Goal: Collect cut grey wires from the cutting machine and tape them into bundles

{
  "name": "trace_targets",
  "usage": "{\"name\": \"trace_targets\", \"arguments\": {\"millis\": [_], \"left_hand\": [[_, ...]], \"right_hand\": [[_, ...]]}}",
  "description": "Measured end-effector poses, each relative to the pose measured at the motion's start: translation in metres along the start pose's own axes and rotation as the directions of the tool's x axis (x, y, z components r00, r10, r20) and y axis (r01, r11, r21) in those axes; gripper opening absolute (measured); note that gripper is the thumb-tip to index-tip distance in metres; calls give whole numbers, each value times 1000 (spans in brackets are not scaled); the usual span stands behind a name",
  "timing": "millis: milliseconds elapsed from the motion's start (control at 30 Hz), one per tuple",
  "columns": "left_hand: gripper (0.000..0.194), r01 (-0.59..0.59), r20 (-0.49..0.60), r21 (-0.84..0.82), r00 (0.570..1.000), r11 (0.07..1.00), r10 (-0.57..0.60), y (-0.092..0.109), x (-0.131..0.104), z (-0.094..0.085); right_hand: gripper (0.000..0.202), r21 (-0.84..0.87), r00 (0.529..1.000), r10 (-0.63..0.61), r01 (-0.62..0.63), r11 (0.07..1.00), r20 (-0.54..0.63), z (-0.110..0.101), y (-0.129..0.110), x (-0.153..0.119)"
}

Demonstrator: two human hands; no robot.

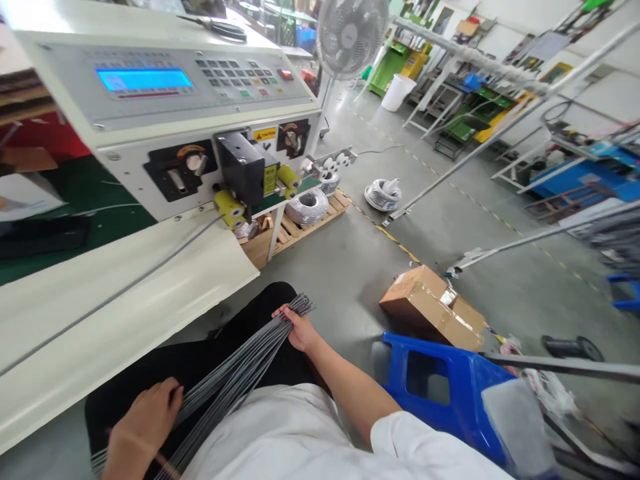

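A bundle of thin grey cables point(245, 360) lies slantwise over my lap. My right hand point(299, 328) is closed round it near the far end, and the cut tips point(303, 305) stick out past the fingers. Lower left, my left hand point(150, 417) curls over the same bundle, its fingers bent; some strands come out behind it, others run beneath the wrist. A single grey cable point(125, 287) extends from the yellow rollers point(230, 208) of a cable cutting machine point(165, 127) down a cream chute point(200, 260), touched by neither hand.
Blue plastic stool point(450, 387) and cardboard box point(430, 307) stand at my right. Wrapped cable coils point(307, 207) sit on a pallet under the machine, with another coil point(385, 195) on the floor. Behind are a fan point(353, 37), metal poles point(480, 150) and workbenches.
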State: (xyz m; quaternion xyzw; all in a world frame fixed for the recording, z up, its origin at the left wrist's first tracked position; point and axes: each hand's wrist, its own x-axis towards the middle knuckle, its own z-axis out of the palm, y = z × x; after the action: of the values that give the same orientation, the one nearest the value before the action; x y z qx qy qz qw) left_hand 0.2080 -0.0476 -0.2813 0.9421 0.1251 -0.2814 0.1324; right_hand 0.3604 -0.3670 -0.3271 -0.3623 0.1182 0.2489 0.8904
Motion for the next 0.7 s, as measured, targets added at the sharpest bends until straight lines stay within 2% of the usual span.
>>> {"name": "trace_targets", "arguments": {"millis": [100, 167, 200, 267, 367, 433, 567, 633, 700], "left_hand": [[32, -138, -135, 23, 981, 990, 140, 38, -3, -12], [32, -246, -248, 51, 936, 968, 251, 61, -5, -27], [31, -313, -303, 72, 898, 947, 320, 71, -7, -37], [26, -446, -434, 126, 778, 886, 454, 87, -11, -57], [12, -550, -648, 212, 539, 807, 538, 102, -18, -91], [12, -523, -761, 241, 422, 818, 493, 106, -20, -113], [13, -298, -901, 233, 292, 926, 320, 102, -15, -147], [16, -215, -926, 213, 268, 953, 267, 96, -9, -157], [23, -172, -928, 172, 301, 970, 218, 91, -4, -163]], "right_hand": [[17, -18, 999, 5, -6, 1000, -40, -1, 2, 0], [16, -29, 998, 10, -12, 1000, -57, -2, 3, 1], [16, -35, 998, 8, -10, 999, -60, -2, 4, 2], [16, -43, 998, -9, 6, 999, -67, -2, 5, 2], [20, -40, 996, -28, 24, 999, -89, 0, 7, 1], [22, -31, 995, -26, 24, 999, -92, 1, 7, 1], [20, -31, 998, -14, 12, 999, -68, 2, 5, 0], [19, -34, 998, -11, 9, 999, -58, 3, 3, 0], [18, -40, 998, -7, 5, 999, -57, 4, 2, 0]]}}
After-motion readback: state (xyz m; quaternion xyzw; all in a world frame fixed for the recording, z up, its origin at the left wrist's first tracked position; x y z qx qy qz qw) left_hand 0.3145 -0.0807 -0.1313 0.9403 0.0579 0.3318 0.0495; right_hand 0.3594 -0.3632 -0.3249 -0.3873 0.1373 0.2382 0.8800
